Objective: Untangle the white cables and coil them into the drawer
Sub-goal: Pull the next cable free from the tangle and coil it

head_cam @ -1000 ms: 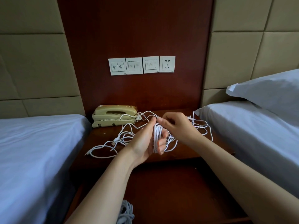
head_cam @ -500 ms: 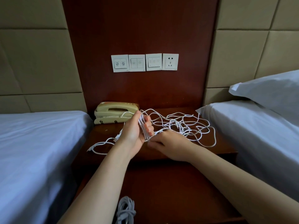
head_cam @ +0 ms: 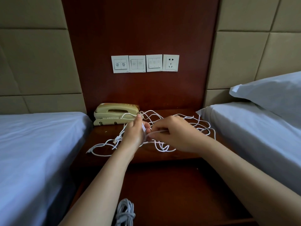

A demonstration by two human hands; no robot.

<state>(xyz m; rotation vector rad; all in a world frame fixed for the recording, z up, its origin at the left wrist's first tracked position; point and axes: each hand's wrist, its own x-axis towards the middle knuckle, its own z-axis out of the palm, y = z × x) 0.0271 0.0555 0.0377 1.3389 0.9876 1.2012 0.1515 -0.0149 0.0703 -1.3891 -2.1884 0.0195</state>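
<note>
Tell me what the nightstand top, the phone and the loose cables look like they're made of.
Nightstand top: dark reddish wood or veneer, glossy, with faint reflections. Phone: yellowed beige plastic, likely moulded, smooth. White cables: thin, flexible, apparently rubbery plastic sheath, matte, falling in soft loops.

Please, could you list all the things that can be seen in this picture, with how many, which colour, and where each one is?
loose cables: a tangle, count unclear, white, on the nightstand top, around both hands
coiled cable: one bundle, white, in the open drawer at the bottom edge
drawer: one, dark red-brown wood, pulled out below the nightstand
nightstand: one, dark red-brown wood, between the beds
telephone: one, beige, back left of the nightstand
switch plates: three, white, on the wood wall panel
power socket: one, white, right of the switches
beds: two, white sheets, left and right
pillow: one, white, on the right bed
left hand: one, cable wound around it
right hand: one, pinching a strand
</note>
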